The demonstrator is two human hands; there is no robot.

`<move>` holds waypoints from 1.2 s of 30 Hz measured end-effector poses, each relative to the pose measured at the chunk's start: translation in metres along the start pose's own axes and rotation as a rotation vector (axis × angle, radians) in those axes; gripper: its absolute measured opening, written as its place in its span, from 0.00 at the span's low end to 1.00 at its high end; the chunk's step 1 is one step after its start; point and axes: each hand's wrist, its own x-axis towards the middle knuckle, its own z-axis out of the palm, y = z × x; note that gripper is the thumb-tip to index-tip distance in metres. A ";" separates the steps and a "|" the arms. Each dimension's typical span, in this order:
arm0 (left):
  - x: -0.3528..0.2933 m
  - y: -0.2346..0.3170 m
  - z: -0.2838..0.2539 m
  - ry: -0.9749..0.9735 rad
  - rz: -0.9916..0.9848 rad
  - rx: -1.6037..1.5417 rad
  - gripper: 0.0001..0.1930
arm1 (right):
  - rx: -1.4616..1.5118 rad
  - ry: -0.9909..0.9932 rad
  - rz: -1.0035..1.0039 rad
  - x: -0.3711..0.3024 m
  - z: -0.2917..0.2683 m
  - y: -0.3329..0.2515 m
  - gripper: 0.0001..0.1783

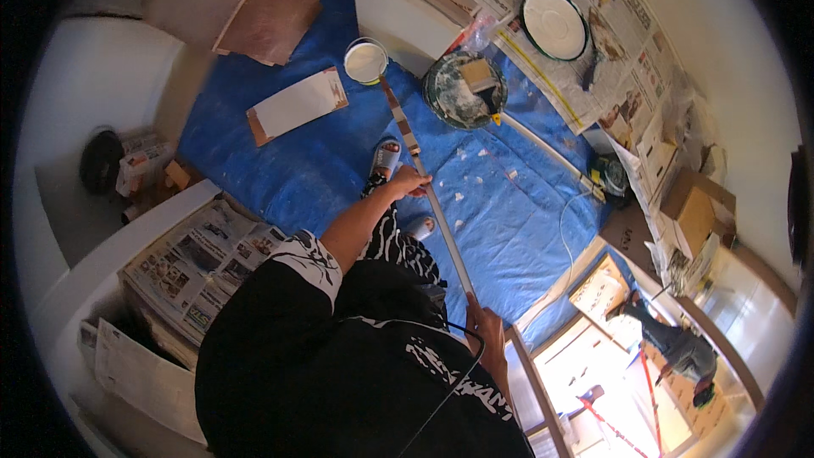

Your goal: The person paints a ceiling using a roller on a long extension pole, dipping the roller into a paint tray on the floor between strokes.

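Note:
Both my hands are closed round a long pole (448, 233), pale grey along its lower length and brown and white, like wood, towards its far end. My left hand (409, 182) grips it about midway, above my sandalled foot. Lower down, close to my body, my right hand (486, 331) wraps round the near end. The pole's far tip meets the rim of a small pail of white paint (365, 62); whether anything is fixed to that tip I cannot tell. Right of the pole stands a dark, paint-smeared bucket (458, 100) with a wide brush (480, 76) across it.
Blue sheeting (509, 203) covers the floor. A white board (298, 107) lies left of the pail. Newspaper (577, 89) at the right bears a round white-coated lid or tray (554, 24). Another pole (551, 151) slants across the sheet. Through the lower-right opening, another person (682, 352) appears.

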 end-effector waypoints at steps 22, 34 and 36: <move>-0.040 -0.085 0.144 0.243 0.349 -0.064 0.14 | 0.119 0.127 -0.309 -0.097 0.033 0.215 0.24; -0.097 -0.163 0.009 0.354 0.264 -0.173 0.30 | 0.082 -0.041 -0.399 -0.068 0.106 0.106 0.22; -0.103 -0.178 -0.024 0.337 0.220 -0.224 0.33 | 0.144 -0.086 -0.364 -0.055 0.137 0.074 0.21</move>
